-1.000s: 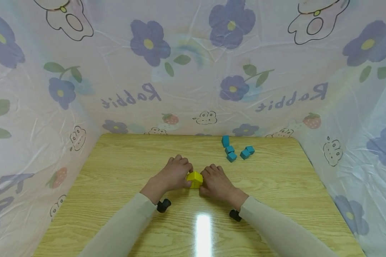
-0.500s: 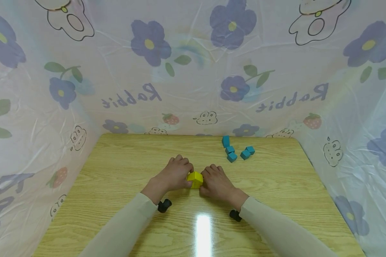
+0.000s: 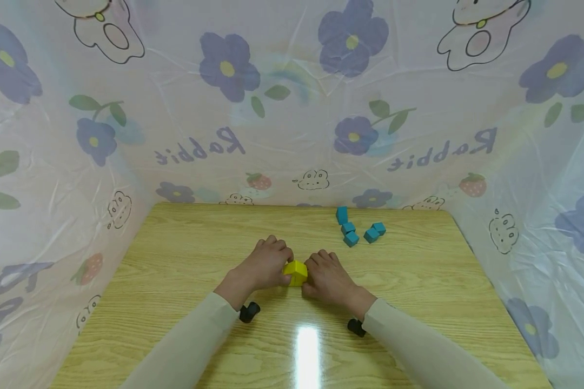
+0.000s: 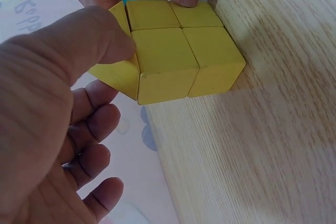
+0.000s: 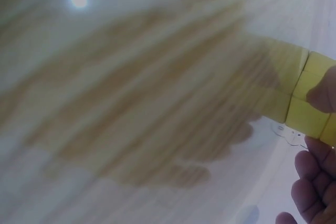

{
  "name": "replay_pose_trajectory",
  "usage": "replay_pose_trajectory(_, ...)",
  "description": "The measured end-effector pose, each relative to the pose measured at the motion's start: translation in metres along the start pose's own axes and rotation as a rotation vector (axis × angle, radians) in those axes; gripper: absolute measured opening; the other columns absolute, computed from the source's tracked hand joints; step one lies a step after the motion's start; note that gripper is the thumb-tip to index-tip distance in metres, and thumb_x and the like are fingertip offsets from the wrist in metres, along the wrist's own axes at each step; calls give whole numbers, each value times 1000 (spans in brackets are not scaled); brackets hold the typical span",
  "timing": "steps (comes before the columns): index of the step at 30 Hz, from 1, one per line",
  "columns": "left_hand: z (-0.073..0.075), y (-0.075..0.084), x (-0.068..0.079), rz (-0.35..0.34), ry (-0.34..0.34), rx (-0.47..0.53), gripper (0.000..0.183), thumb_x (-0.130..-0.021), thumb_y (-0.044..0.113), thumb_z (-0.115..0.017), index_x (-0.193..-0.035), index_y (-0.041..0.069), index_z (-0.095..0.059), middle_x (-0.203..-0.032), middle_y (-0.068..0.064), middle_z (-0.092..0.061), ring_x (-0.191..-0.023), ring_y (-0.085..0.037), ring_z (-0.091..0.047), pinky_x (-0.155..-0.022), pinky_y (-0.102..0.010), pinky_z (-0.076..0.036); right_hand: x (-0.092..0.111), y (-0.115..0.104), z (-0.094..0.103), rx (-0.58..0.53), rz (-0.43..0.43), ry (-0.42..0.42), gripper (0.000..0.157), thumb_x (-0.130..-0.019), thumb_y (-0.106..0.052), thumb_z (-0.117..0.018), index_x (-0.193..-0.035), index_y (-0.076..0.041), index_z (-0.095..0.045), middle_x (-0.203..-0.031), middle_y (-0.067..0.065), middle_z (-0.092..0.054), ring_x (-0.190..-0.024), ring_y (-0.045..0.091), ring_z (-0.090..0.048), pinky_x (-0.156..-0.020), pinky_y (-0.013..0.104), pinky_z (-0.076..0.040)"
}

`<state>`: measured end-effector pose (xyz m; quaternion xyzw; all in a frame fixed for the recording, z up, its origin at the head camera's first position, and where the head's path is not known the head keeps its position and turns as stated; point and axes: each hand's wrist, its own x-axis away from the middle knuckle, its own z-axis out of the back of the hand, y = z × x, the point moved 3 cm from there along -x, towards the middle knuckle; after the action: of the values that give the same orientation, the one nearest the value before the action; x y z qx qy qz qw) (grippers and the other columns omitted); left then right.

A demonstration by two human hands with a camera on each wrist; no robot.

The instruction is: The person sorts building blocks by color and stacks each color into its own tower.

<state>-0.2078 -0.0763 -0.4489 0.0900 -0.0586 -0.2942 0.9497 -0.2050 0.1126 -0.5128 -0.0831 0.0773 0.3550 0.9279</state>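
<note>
Yellow blocks point(image 3: 297, 273) sit together between the two hands near the middle of the wooden table. In the left wrist view, cubes point(image 4: 165, 51) are packed two by two, with a slanted wedge block point(image 4: 118, 77) against one end. My left hand point(image 3: 265, 263) pinches this wedge block, thumb across its face and other fingers loosely curled. From the opposite side my right hand point(image 3: 328, 276) holds the cubes, its thumb point(image 5: 323, 95) pressed on them in the right wrist view. The right hand's fingers partly hide behind the blocks.
Several blue blocks point(image 3: 350, 239) lie at the back right of the wooden table point(image 3: 190, 237). A printed sheet point(image 3: 292, 108) rises behind the table and along both sides. Black wrist mounts point(image 3: 249, 312) stick out under the cuffs.
</note>
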Motion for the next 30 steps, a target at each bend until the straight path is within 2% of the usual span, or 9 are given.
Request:
replay_pose_trajectory(6,-1,0,0,-1,10,-22,36,-90,40,-80,-116,16,-71,-114,1,-65,-106,-22,-49,-99,-45,-42,0,0,-1,1,-3,-3,33,-89,-37,-76,-104,-10,-66,-99,1,-63,-91,21,-47,-82,38,-39)
replay_pose_trajectory(17,-3,2,2,-48,49,-108,36,-91,41,-79,-112,15,-69,-105,2,-61,-98,-20,-45,-94,-42,-42,0,1,-1,1,-7,-3,34,-88,-37,-76,-104,-9,-66,-98,1,-62,-91,21,-47,-83,38,-40)
replay_pose_trajectory(30,-2,2,2,-37,34,-95,35,-91,39,-79,-114,14,-69,-107,2,-61,-98,-20,-44,-92,-41,-40,0,-1,1,6,-10,-8,35,-89,-38,-76,-105,-9,-66,-100,2,-63,-93,22,-48,-83,39,-40)
